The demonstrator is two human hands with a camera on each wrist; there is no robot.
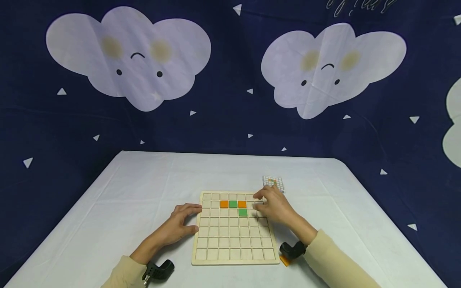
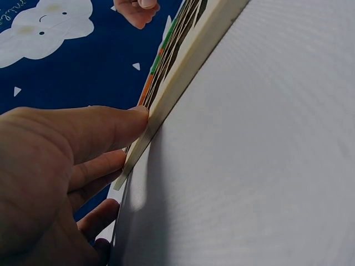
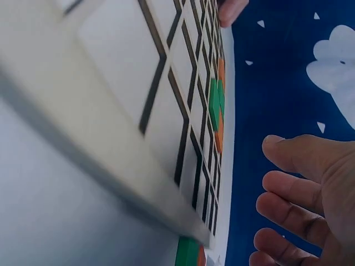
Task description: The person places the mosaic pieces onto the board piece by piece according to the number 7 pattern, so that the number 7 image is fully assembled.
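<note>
A pale wooden grid board (image 1: 229, 243) lies on the table. In its upper rows sit two orange tiles (image 1: 224, 204) with a green tile (image 1: 233, 204) between them, and a second green tile (image 1: 243, 212) lies under the right-hand orange one. My left hand (image 1: 176, 225) rests against the board's left edge, thumb and fingertips at the rim. Over the upper right corner hovers my right hand (image 1: 274, 205), fingers loosely bent and apart, nothing between them; the right wrist view shows its thumb and fingers (image 3: 294, 191) bare.
Behind the right hand lies a small pattern card (image 1: 273, 183) with a printed grid. An orange piece (image 1: 285, 261) shows beside the board's lower right corner, partly under the wrist camera (image 1: 292, 250). The right wrist view shows a green piece (image 3: 187, 252) just past the board's edge.
</note>
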